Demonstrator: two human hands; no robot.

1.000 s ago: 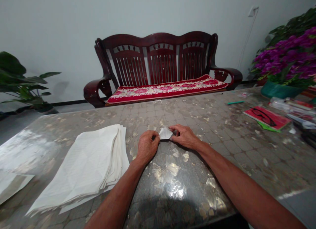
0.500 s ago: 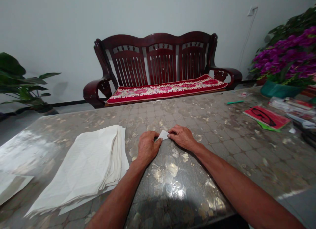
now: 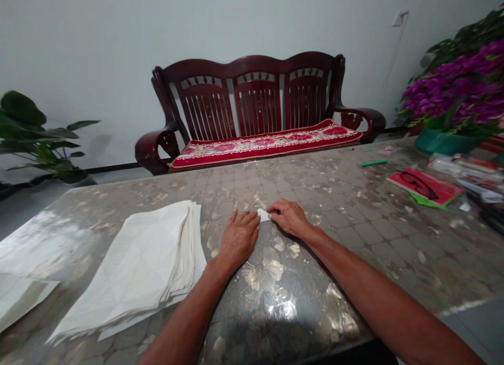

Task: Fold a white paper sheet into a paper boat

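A small folded piece of white paper [image 3: 263,216] lies on the patterned tabletop [image 3: 315,260], showing between my two hands. My left hand [image 3: 239,236] rests flat with its fingers stretched out, covering the paper's left part. On the other side, the bent fingers and thumb of my right hand [image 3: 289,216] pinch the paper's right end. To the left of my left forearm is a thick stack of white paper sheets [image 3: 145,260], its edges uneven.
Another sheet [image 3: 23,296] lies at the far left. On the right are a green pen [image 3: 374,163], glasses [image 3: 419,184] on a red packet [image 3: 443,189], and a teal pot [image 3: 447,141] of purple flowers. A wooden bench [image 3: 260,100] stands behind the table.
My left hand has gone from pinching the paper to lying flat over its left part, so less of the paper shows. My right hand keeps its place at the right end.
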